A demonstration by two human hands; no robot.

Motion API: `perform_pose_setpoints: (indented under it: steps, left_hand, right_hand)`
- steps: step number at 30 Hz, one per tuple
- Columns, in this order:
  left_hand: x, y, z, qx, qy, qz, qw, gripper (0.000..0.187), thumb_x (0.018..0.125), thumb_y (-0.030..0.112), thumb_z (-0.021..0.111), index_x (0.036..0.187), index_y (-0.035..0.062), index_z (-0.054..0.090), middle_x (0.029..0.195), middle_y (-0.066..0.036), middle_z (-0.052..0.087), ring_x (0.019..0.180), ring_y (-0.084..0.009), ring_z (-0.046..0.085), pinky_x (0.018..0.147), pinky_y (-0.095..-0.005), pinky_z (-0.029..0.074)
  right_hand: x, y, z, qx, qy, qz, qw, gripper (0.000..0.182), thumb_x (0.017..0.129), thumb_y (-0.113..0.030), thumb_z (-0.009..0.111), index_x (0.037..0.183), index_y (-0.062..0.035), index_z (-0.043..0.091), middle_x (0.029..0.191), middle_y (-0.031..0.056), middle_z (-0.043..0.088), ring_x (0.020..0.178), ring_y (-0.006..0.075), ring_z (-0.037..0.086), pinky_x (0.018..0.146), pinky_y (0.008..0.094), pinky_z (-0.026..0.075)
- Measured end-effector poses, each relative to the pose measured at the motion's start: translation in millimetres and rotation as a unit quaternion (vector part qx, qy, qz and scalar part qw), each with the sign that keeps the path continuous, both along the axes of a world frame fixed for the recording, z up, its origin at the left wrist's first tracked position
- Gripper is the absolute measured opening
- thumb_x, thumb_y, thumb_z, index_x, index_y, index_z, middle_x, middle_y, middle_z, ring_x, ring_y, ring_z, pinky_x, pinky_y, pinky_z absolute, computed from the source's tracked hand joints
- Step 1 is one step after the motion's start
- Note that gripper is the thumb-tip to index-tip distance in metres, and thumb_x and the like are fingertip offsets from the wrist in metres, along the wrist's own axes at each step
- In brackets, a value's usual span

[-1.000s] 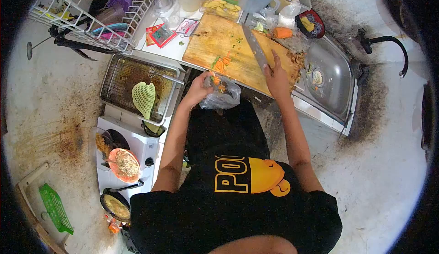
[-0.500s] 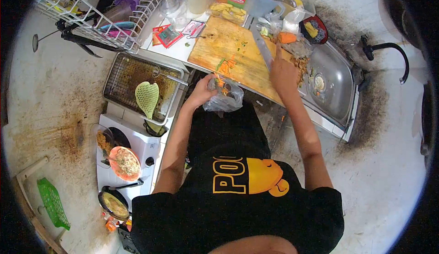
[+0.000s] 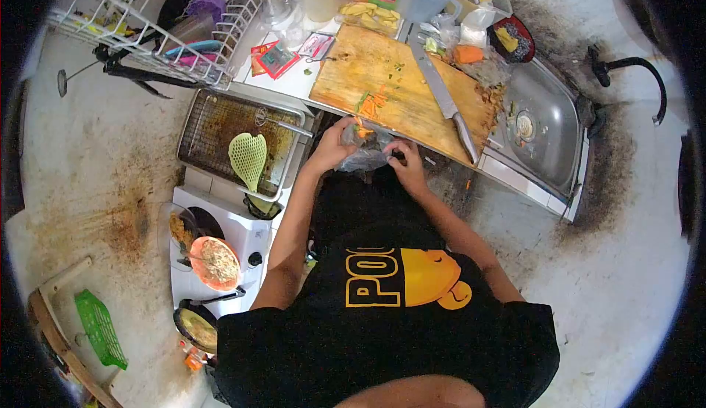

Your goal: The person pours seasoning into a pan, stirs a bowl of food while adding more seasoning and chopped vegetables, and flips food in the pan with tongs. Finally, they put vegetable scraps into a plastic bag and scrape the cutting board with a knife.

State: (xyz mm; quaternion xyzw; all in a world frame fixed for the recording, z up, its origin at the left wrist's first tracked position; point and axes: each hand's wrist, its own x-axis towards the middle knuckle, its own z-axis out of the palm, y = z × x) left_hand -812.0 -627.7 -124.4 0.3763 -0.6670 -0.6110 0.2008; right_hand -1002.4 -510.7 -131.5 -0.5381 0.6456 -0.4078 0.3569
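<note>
Just off the near edge of the wooden cutting board [image 3: 412, 114], a clear plastic bag [image 3: 364, 156] hangs between both hands. My left hand [image 3: 334, 147] grips its left side, fingers closed by the rim. The right side is pinched by my right hand [image 3: 404, 162]. Orange carrot pieces [image 3: 362, 130] show in the bag's mouth. More cut carrot strips [image 3: 373, 104], with some green bits, lie on the board at its near edge. A large knife [image 3: 441, 92] rests flat on the board, its handle toward the near right corner.
A metal sink [image 3: 540, 129] is at right, with a carrot chunk [image 3: 468, 54] left of it. At left are a wire-racked tray [image 3: 198, 132] with a green slotted turner [image 3: 247, 159], a stove [image 3: 239, 224], an orange bowl [image 3: 215, 263] and a pan [image 3: 197, 328].
My right hand has left the knife on the board and moved down and left to the bag. The view has shifted slightly, while my left hand still holds the bag.
</note>
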Motion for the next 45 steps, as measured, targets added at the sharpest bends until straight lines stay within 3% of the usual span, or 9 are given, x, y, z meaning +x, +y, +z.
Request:
perform_pose_setpoints:
  steps: [3,5,7,13,26,35,38,41,45]
  left_hand:
    - [3,-1,-2,-0.017,0.006,-0.001,1.0,0.06,0.068,-0.008,0.059,0.126,-0.0023,0.042,0.123,-0.009,0.048,0.113,-0.0152,0.044,0.095,-0.0263,0.036]
    - [3,-2,-4,0.002,0.039,-0.011,0.999,0.059,0.068,-0.008,0.059,0.125,-0.002,0.043,0.124,-0.01,0.048,0.115,-0.0165,0.044,0.096,-0.0276,0.036]
    - [2,0,-1,0.014,0.023,-0.004,1.0,0.059,0.069,-0.008,0.058,0.125,-0.0006,0.043,0.123,-0.01,0.048,0.114,-0.017,0.044,0.096,-0.0282,0.036]
    - [7,-3,15,-0.131,-0.003,-0.003,0.991,0.051,0.065,-0.005,0.059,0.115,-0.0005,0.052,0.116,-0.015,0.055,0.107,-0.0271,0.054,0.092,-0.031,0.041]
    - [5,-10,31,-0.27,-0.227,-0.09,0.932,0.03,0.067,0.011,0.066,0.097,0.0015,0.065,0.104,-0.02,0.061,0.095,-0.0371,0.057,0.085,-0.0401,0.046]
    - [-7,-5,29,-0.271,-0.329,0.006,0.905,0.018,0.068,0.017,0.071,0.081,0.0049,0.066,0.083,-0.016,0.063,0.078,-0.034,0.061,0.069,-0.0418,0.048]
    - [-7,-5,33,-0.306,-0.224,0.014,0.925,0.015,0.068,0.013,0.072,0.079,0.0054,0.066,0.081,-0.014,0.064,0.073,-0.0292,0.063,0.067,-0.0384,0.049]
    - [-7,-10,19,-0.224,-0.049,0.062,0.971,0.013,0.07,0.008,0.072,0.079,0.0036,0.064,0.079,-0.01,0.065,0.07,-0.02,0.062,0.064,-0.0324,0.048]
    - [-1,-17,7,-0.048,-0.017,0.135,0.99,0.021,0.072,0.007,0.07,0.086,-0.001,0.058,0.081,-0.011,0.064,0.075,-0.0173,0.062,0.068,-0.0284,0.048]
  right_hand:
    - [3,3,-20,0.02,-0.083,-0.035,0.996,0.038,0.073,-0.013,0.065,0.11,-0.0192,0.061,0.115,0.0177,0.045,0.113,0.0321,0.039,0.098,0.0408,0.033]
    - [6,-3,-25,0.048,0.159,0.026,0.986,0.043,0.076,-0.014,0.062,0.118,-0.0222,0.057,0.122,0.0171,0.035,0.118,0.0327,0.036,0.1,0.0421,0.032]
    - [2,-5,-31,0.064,0.165,0.053,0.983,0.045,0.077,-0.016,0.063,0.121,-0.0254,0.056,0.125,0.0191,0.033,0.119,0.0359,0.033,0.103,0.0447,0.026]
    - [-13,-12,-50,0.075,-0.129,0.039,0.988,0.043,0.08,-0.017,0.059,0.122,-0.0143,0.054,0.126,0.0183,0.043,0.119,0.0304,0.04,0.1,0.0388,0.032]
    - [1,-5,-11,0.039,-0.071,-0.123,0.989,0.023,0.076,-0.009,0.061,0.097,-0.0023,0.067,0.082,0.0116,0.059,0.076,0.0168,0.058,0.07,0.0272,0.046]
    - [3,-10,-9,0.003,0.091,-0.059,0.994,0.048,0.066,0.003,0.051,0.106,-0.0176,0.068,0.075,0.0099,0.058,0.063,0.0223,0.056,0.063,0.0286,0.045]
    - [2,-8,-11,0.065,0.044,-0.056,0.995,0.054,0.064,0.006,0.049,0.11,-0.0179,0.066,0.091,0.0207,0.058,0.092,0.0329,0.056,0.083,0.0348,0.045]
    - [-2,-8,-14,-0.017,0.097,-0.047,0.994,0.062,0.067,0.01,0.042,0.121,-0.0167,0.059,0.106,0.0185,0.058,0.086,0.024,0.056,0.081,0.0278,0.042]
    - [-4,-8,6,0.093,-0.11,-0.038,0.989,0.059,0.068,0.011,0.04,0.123,-0.0077,0.055,0.119,0.0133,0.054,0.103,0.0195,0.051,0.09,0.0278,0.039]
